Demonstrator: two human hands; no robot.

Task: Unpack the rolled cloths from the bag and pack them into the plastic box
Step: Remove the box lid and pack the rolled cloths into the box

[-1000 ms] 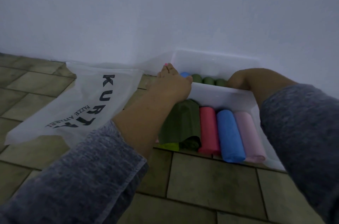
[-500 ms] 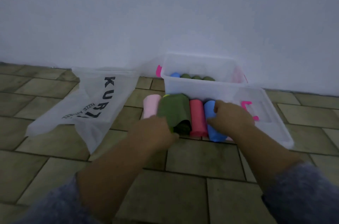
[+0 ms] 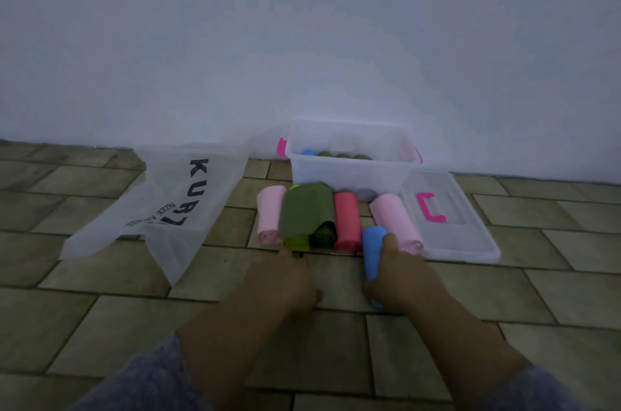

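A clear plastic box (image 3: 349, 173) stands against the wall, with a blue roll and several green rolls inside. In front of it on the floor lie a pink roll (image 3: 269, 220), a partly unrolled green cloth (image 3: 307, 214), a red roll (image 3: 346, 220) and another pink roll (image 3: 396, 222). My right hand (image 3: 400, 276) grips a blue roll (image 3: 372, 251), pulled out of the row toward me. My left hand (image 3: 285, 279) hovers just in front of the green cloth, fingers loosely curled, holding nothing. The white bag (image 3: 168, 205) lies flat to the left.
The box's clear lid (image 3: 450, 225) with a pink handle lies on the floor to the right of the rolls. A plain white wall runs behind everything. Green-brown floor tiles stretch toward me and to both sides.
Both hands came back from the box to the row of rolls. My right hand took hold of the blue roll and drew it toward me; my left hand drew back from the green cloth.
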